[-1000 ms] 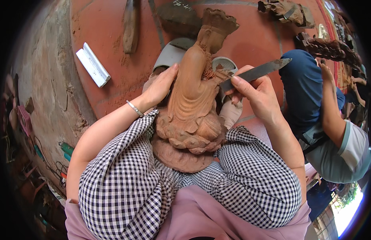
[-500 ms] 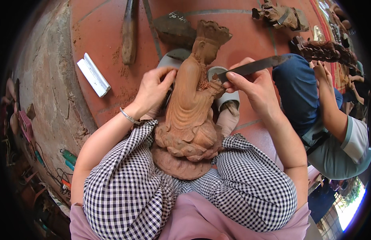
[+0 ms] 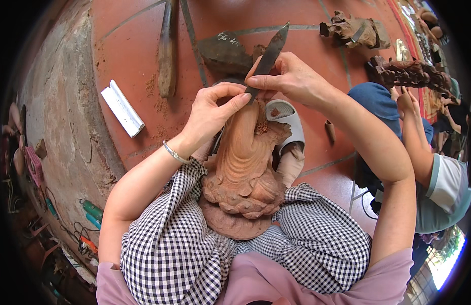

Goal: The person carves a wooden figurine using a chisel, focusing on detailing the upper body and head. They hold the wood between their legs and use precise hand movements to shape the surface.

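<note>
A carved wooden statue of a seated robed figure stands between my knees, its round base against my checked trousers. My right hand grips a dark, flat carving knife, whose wide pointed end sticks up and away from me. The other end points down at the statue's neck. My left hand is closed, thumb and forefinger pinched beside that lower end; what they hold, if anything, is hidden. Both hands cover most of the statue's head. Wood shavings lie on its chest and lap.
On the red tiles lie a wooden club, a white angled bar and a dark block. Carved pieces lie at the far right. Another person sits close on my right. My sandalled foot is beyond the statue.
My right hand has moved up and left from the statue's hands to its head, the knife swinging from sideways to upright. My left hand has come in to meet it.
</note>
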Demonstrator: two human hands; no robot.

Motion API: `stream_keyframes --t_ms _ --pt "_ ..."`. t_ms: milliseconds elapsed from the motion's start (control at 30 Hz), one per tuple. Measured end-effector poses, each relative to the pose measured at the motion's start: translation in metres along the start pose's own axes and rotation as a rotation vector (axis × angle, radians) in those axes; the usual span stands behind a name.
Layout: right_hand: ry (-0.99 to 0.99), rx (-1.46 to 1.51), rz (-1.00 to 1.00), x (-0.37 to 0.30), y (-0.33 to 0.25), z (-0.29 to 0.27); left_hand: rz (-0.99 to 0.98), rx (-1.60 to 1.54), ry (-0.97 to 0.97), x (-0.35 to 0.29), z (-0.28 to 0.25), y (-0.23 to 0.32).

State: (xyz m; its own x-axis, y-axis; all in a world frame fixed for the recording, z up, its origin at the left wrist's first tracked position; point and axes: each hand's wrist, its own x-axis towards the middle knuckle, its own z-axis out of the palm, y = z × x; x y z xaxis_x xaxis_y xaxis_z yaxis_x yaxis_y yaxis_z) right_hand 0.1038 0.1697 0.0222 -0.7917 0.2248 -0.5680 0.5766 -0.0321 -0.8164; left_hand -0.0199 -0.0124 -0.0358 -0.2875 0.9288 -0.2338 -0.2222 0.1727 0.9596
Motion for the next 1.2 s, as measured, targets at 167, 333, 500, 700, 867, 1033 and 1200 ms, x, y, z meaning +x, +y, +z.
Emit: stream_keyframes --t_ms 167,333,500,700,867,1033,1200 --pt "-0.107 0.005 -0.156 -0.008 0.011 0.011 0.095 0.09 0.043 -0.021 0.004 -0.005" --pt "-0.042 0.086 -0.102 -0.002 0.013 0.0 -0.035 0.075 0.034 0.0 0.003 0.007" --pt "-0.107 -0.012 -0.247 -0.008 0.017 0.008 0.101 0.179 0.023 -0.016 0.005 0.009" --pt "-0.051 0.127 -0.232 -0.013 0.023 0.0 0.115 0.309 0.011 0.001 0.005 0.015" --pt "-0.062 0.06 -0.284 -0.028 0.021 0.019 0.316 0.342 -0.015 -0.019 0.006 0.007" --pt "-0.027 0.167 -0.336 -0.023 0.035 0.007 0.381 0.444 -0.003 -0.001 0.008 0.01" --pt "0.001 0.14 -0.351 -0.031 0.036 0.02 0.417 0.39 0.014 -0.011 0.008 0.004"
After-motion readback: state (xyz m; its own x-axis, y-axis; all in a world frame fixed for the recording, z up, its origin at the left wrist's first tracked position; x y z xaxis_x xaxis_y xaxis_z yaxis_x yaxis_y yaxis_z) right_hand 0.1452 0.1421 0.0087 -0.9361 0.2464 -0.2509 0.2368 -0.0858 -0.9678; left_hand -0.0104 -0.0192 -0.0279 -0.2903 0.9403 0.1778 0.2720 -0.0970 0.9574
